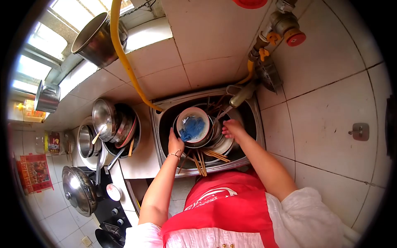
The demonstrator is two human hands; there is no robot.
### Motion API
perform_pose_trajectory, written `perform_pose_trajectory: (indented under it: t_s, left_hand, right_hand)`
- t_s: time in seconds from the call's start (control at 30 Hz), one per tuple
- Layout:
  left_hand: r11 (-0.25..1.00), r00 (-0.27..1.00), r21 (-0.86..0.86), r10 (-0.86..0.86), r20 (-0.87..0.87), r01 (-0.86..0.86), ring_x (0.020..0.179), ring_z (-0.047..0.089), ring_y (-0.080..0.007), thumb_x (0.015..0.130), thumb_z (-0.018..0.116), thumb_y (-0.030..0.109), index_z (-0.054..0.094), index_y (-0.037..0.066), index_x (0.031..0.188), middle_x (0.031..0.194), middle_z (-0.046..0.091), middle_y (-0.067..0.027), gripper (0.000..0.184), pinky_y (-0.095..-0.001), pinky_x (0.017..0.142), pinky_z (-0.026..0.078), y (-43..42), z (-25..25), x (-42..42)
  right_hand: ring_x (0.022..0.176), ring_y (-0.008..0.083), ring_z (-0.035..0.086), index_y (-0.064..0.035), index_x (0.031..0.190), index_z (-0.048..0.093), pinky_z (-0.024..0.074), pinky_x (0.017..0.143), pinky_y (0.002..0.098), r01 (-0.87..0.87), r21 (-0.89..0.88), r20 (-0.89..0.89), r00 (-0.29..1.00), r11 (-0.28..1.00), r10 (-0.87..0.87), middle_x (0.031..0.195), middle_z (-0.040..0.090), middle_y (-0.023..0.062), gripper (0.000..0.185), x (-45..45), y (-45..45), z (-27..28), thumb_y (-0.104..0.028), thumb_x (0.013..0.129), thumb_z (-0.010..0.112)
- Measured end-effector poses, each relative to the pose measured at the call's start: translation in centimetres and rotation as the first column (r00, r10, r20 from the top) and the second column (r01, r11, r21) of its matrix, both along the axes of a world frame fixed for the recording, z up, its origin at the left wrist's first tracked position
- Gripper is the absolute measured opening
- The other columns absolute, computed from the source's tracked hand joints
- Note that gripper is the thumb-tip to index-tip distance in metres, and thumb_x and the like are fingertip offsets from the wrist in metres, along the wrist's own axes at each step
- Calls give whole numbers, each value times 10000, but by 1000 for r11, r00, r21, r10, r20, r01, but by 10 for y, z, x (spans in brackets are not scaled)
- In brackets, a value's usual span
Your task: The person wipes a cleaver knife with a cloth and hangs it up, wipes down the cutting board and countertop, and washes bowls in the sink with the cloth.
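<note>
Nearest me, chopsticks lean over the front rim of the sink. Beyond them, my left hand is partly closed on the left edge of the bowl, which sits inside the sink with the blue cloth in it. My right hand, loosely half-open, hovers beside the water stream; open basin lies to its right, below the faucet.

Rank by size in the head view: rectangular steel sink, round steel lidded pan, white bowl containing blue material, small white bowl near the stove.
1. Steel sink
2. Lidded pan
3. White bowl with blue material
4. Small white bowl
</note>
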State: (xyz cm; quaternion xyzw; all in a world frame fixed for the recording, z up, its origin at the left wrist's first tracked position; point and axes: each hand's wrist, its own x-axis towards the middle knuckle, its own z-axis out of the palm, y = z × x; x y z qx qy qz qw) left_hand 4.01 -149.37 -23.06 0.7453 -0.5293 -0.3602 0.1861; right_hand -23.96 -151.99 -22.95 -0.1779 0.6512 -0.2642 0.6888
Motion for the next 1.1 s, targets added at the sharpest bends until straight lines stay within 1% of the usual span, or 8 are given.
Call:
perform_pose_trajectory:
  t_s: [0.27, 0.4, 0.53, 0.6, 0.67, 0.73, 1.0, 1.1]
  left_hand:
    - [998, 992, -43, 37, -121, -42, 1180, 512, -328, 809, 474, -27, 222, 7, 1432, 1267, 506, -238, 673, -351, 956, 436, 3, -51, 3]
    - [999, 991, -37, -5, -132, 1, 1282, 365, -407, 799, 515, -9, 209, -56, 1406, 1379, 347, -300, 681, -384, 1083, 295, 5, -14, -18]
    - [997, 992, -72, -47, -118, 39, 1304, 328, -404, 788, 519, -14, 191, -71, 1405, 1387, 327, -300, 701, -378, 1101, 264, 4, -2, -21]
    - [999, 998, -35, -35, -58, 33, 1299, 331, -401, 782, 536, -8, 221, -53, 1397, 1374, 341, -299, 693, -405, 1101, 261, 2, 6, -21]
    - [984, 977, -156, -55, 207, 89, 1271, 368, -384, 739, 561, -24, 314, -26, 1355, 1339, 389, -278, 664, -425, 1074, 294, 6, 18, -26]
    - [756, 825, -373, -381, 418, 538, 1240, 402, -368, 689, 592, -19, 411, 0, 1289, 1303, 433, -246, 627, -423, 1039, 328, 2, 33, -28]
    - [734, 696, 138, -676, 242, 665, 1323, 307, -408, 849, 566, 382, 362, 144, 1400, 1455, 280, -230, 634, -499, 1054, 303, -13, 0, -65]
    - [698, 687, 100, -716, 122, 709, 1287, 320, -474, 837, 563, 523, 352, 128, 1401, 1399, 312, -311, 720, -469, 1077, 279, -21, -3, -63]
  right_hand:
    - [659, 125, 610, -82, 1031, 542, 499, 547, 259, -81, -41, -138, 988, 996, 75, 815, 602, 28, 324, 19, 11, -2, -378, 902, 565]
    - [660, 121, 627, -42, 1011, 560, 509, 489, 281, -254, -52, -327, 918, 966, 224, 809, 628, 73, 531, 44, -12, 9, -544, 840, 584]
    - [720, 325, 663, -34, 1085, 560, 540, 671, 403, -578, -61, -652, 640, 814, 406, 926, 658, 181, 402, 46, -14, 3, -356, 846, 585]
    - [748, 390, 643, -32, 1085, 556, 516, 745, 432, -610, -109, -661, 634, 785, 402, 908, 655, 203, 326, 49, -13, -7, -233, 829, 534]
    - [511, 249, 628, 18, 1001, 574, 514, 555, 368, -576, -136, -668, 654, 806, 354, 711, 642, 164, 271, 55, -12, -12, -170, 820, 504]
    - [509, 252, 628, 14, 1009, 567, 514, 557, 371, -545, -121, -606, 703, 830, 373, 715, 641, 168, 264, 54, -12, -5, -155, 819, 496]
    - [487, 244, 624, 9, 1030, 529, 511, 496, 366, -644, -200, -888, 439, 738, 142, 705, 638, 172, 259, 62, -3, -35, -147, 826, 500]
    - [467, 249, 622, 4, 1043, 525, 473, 368, 337, -414, -114, -644, 723, 903, 250, 683, 638, 172, 299, 65, -8, -35, -232, 860, 511]
